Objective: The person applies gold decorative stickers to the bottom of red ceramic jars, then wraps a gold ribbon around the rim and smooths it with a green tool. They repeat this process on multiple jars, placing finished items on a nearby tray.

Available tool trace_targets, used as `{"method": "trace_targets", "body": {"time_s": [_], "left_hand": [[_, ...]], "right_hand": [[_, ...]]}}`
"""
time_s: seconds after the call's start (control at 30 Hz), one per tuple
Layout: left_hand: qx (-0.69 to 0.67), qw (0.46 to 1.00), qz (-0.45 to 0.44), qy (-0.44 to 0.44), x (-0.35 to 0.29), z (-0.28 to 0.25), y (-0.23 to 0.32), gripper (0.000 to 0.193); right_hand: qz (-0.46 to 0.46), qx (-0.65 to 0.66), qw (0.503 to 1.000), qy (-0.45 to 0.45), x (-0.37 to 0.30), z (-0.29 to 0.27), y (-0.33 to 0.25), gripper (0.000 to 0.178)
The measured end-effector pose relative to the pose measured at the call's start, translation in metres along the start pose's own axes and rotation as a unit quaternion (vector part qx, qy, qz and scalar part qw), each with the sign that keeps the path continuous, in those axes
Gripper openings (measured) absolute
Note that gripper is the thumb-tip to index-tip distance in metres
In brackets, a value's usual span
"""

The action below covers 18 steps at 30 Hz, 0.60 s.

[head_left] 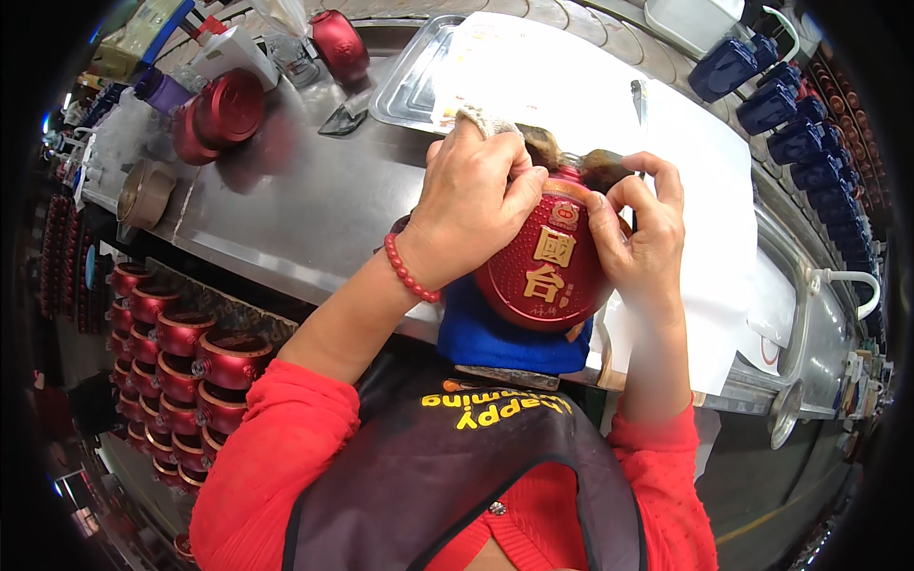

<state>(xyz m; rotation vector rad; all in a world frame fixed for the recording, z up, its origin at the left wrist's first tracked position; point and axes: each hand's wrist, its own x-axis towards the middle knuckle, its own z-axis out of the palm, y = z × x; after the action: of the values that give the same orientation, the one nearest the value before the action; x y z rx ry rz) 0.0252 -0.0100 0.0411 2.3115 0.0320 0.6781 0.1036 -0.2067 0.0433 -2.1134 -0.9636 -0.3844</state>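
Observation:
A rounded red bottle (519, 276) with raised gold characters and a gold band leans toward me on a folded blue cloth (514, 343). My left hand (476, 190), wearing a red bead bracelet (407, 271), has its fingers curled around a whitish cloth (487, 122). Its thumb presses at the bottle's gold band. On the other side my right hand (640, 224) grips the bottle's shoulder, its thumb against the face and its fingers bent. Dark brown lumps (606, 169) flank the bottle's neck; I cannot tell what they are.
White paper (705, 228) covers the metal bench (276, 209), beside a clear tray (390, 95). Red vessels (228, 105) stand at the far left, with stacked red rings (176, 333) below. Blue vessels (762, 105) line the right. A dark pointed piece (341, 121) lies near the tray.

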Motion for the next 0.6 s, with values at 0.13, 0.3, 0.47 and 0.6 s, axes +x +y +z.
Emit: {"method": "trace_targets", "body": {"time_s": [0.13,0.3,0.47,0.6], "left_hand": [[0.001,0.999,0.021,0.025,0.001,0.006,-0.002,0.018],[-0.009,0.999,0.025,0.026,0.001,0.007,-0.005,0.016],[0.005,0.999,0.031,0.026,0.002,0.007,-0.006,0.015],[0.016,0.998,0.045,0.038,0.002,0.008,-0.004,0.014]], "right_hand": [[0.013,-0.006,1.000,0.012,-0.001,0.000,0.004,0.007],[-0.003,0.032,0.999,0.009,-0.014,-0.010,0.004,0.028],[-0.064,-0.024,0.997,-0.046,-0.026,-0.009,0.005,0.036],[-0.057,-0.028,0.997,-0.050,-0.026,-0.006,0.008,0.035]]}}
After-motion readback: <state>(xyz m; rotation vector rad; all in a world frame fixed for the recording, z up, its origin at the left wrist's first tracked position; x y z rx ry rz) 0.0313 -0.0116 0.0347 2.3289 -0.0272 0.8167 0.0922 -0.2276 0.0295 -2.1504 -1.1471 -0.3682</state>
